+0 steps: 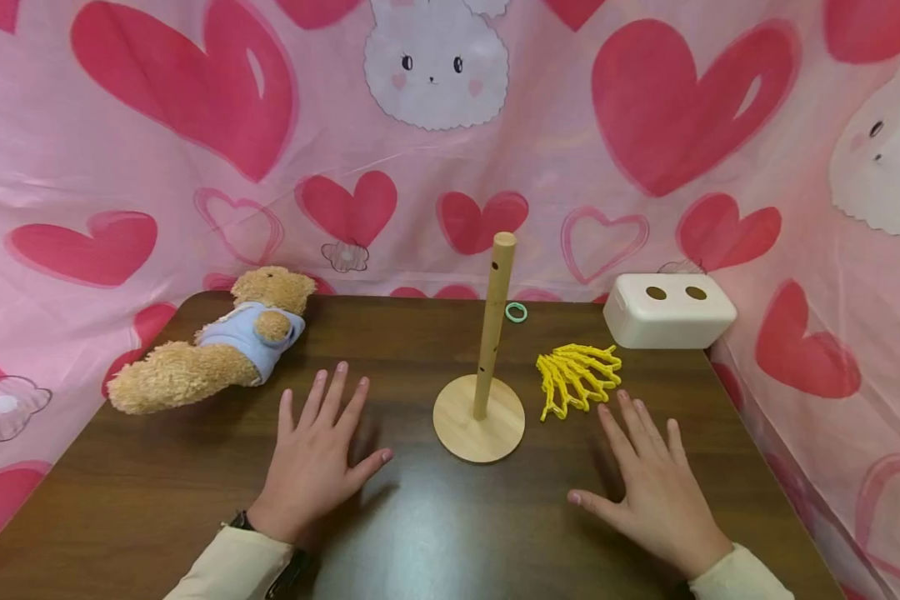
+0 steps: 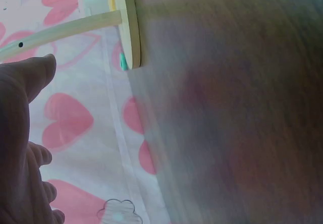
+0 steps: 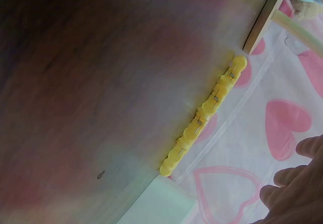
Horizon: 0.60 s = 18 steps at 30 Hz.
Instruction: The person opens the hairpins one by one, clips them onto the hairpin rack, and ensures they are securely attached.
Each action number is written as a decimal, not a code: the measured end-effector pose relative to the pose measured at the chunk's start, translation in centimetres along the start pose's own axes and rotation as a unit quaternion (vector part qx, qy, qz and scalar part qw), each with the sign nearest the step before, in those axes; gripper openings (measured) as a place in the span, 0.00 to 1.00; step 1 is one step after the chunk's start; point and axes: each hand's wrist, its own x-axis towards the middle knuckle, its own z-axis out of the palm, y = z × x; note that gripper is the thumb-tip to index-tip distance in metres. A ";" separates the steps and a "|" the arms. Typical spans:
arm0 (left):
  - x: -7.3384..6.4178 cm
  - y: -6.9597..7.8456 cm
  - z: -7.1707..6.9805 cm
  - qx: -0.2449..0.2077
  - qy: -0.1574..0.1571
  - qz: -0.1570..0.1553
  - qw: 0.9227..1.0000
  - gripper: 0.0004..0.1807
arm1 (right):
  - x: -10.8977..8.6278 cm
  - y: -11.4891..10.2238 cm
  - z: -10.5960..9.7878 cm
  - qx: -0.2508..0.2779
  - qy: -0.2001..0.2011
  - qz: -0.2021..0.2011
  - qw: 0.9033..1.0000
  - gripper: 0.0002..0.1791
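Observation:
My left hand (image 1: 311, 471) is spread palm down over the tabletop, fingers straight and thumb out, holding nothing. Ahead of it a teddy bear (image 1: 228, 346) in a light blue top lies on its side. My right hand (image 1: 656, 483) is likewise spread palm down and holds nothing. Its fingertips are close to a fanned row of yellow plastic pieces (image 1: 579, 379), where small metal bits like clothes-peg springs show in the right wrist view. Between the hands an upright wooden post (image 1: 492, 333) stands on a round wooden base (image 1: 453, 421).
A small mint-green ring (image 1: 516, 312) lies behind the post. At the back right corner stands a white box (image 1: 667, 321) with two dark round holes on top. A pink heart-patterned curtain (image 1: 547, 108) hangs behind and beside the dark wooden table (image 1: 435, 533).

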 end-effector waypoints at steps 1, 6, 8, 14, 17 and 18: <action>0.0 0.0 0.0 0.000 -0.001 0.000 1.000 0.54 | 0.0 0.0 -0.1 0.000 -0.001 0.001 1.000 0.64; 0.0 0.2 0.0 -0.001 -0.002 0.001 1.000 0.54 | 0.3 -0.2 -0.2 0.004 -0.004 0.004 1.000 0.64; 0.0 0.3 0.0 -0.003 0.000 0.002 1.000 0.54 | 0.4 -0.2 -0.3 0.008 -0.006 0.007 1.000 0.63; 0.0 0.5 0.1 -0.004 -0.005 0.000 1.000 0.55 | 0.6 -0.4 -0.3 0.028 -0.016 0.022 0.999 0.63; 0.0 0.6 0.2 -0.007 -0.009 -0.005 1.000 0.55 | 0.7 -0.5 -0.1 0.044 -0.017 0.030 0.998 0.63; 0.0 0.7 0.2 -0.007 -0.010 -0.006 1.000 0.55 | 0.8 -0.5 -0.1 0.050 -0.016 0.032 0.998 0.63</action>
